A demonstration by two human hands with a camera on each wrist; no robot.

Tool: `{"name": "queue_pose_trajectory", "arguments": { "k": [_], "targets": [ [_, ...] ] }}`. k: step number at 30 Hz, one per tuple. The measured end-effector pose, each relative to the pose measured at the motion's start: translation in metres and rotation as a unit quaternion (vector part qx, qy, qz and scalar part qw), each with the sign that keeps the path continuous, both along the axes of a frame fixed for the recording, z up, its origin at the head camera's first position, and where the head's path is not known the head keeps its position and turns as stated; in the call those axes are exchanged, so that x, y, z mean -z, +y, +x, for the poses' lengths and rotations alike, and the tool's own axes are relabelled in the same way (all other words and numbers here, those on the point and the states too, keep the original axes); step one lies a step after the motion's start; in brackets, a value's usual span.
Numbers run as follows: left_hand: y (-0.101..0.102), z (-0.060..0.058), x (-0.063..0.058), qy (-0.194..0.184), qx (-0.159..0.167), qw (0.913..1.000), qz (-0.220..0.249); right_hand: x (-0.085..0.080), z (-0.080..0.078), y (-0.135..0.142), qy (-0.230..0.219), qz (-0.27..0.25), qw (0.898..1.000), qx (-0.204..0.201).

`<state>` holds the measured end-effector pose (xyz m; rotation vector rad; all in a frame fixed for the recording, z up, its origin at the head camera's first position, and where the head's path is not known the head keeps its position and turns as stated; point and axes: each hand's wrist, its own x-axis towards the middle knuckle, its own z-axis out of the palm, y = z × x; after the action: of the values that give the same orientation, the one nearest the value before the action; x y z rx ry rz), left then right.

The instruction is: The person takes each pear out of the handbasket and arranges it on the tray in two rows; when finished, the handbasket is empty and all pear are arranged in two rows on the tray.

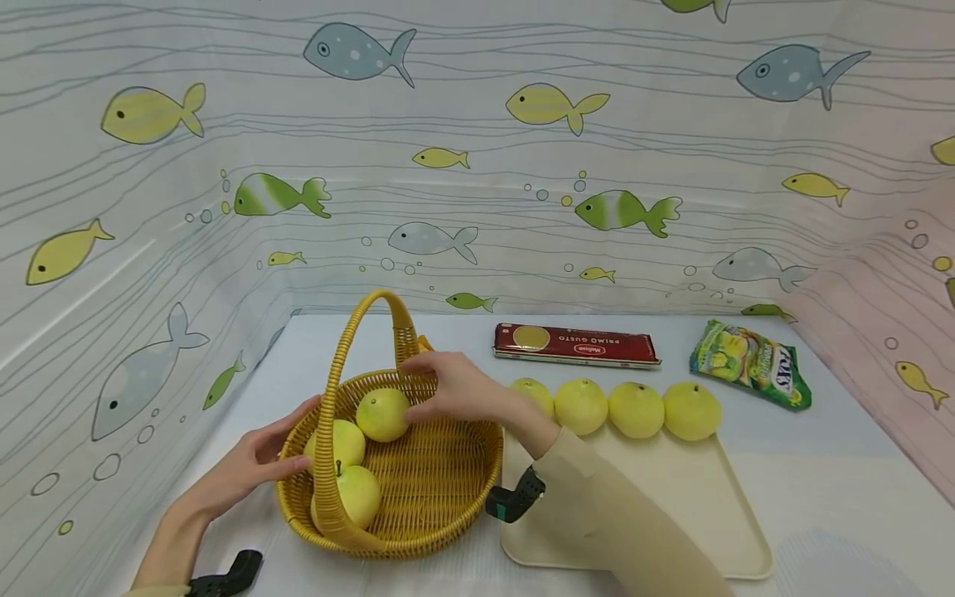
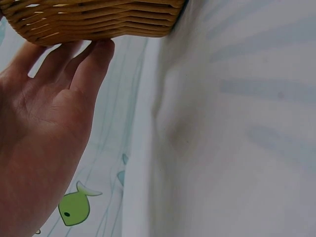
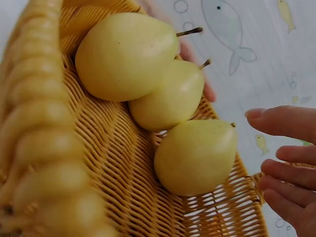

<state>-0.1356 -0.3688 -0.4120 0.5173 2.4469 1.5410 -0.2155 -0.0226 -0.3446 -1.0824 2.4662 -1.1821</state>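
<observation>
Fish-print cloth rises behind the basket. Left hand, fingers extended, touches its left side; right hand, fingers loose and empty, hovers by its rear pear.

Bright head view; wrist views dimmer, perhaps slightly soft

The golden woven wicker basket stood with its arched handle raised. Three smooth, pale yellow-green pears lay close together inside: the short-stemmed pear near eleven o'clock, the middle pear around ten, and the front pear, its dark stem up, towards eight.
</observation>
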Motion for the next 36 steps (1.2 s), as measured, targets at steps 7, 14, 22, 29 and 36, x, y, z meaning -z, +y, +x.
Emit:
{"name": "queue_pose_trajectory", "arguments": {
  "k": [7, 14, 22, 29, 36],
  "targets": [
    [-0.001, 0.000, 0.001, -0.004, 0.001, 1.0000, 0.001, 0.007, -0.005, -0.023, -0.017, 0.011, 1.000, -0.003],
    [0.001, 0.001, 0.000, -0.008, 0.004, 0.9999, 0.004, 0.018, -0.007, -0.034, -0.042, 0.014, 0.999, -0.009],
    [0.001, 0.000, 0.001, -0.002, 0.005, 1.0000, 0.002, 0.038, -0.010, -0.039, -0.046, 0.007, 0.999, -0.001],
    [0.001, -0.001, 0.000, -0.004, 0.011, 0.9999, 0.012, 0.044, -0.008, -0.040, -0.050, 0.030, 0.998, -0.004],
    [0.000, 0.000, 0.000, -0.004, 0.004, 0.9999, 0.009, 0.048, -0.010, -0.041, -0.072, 0.031, 0.997, -0.001]
  ]
}}
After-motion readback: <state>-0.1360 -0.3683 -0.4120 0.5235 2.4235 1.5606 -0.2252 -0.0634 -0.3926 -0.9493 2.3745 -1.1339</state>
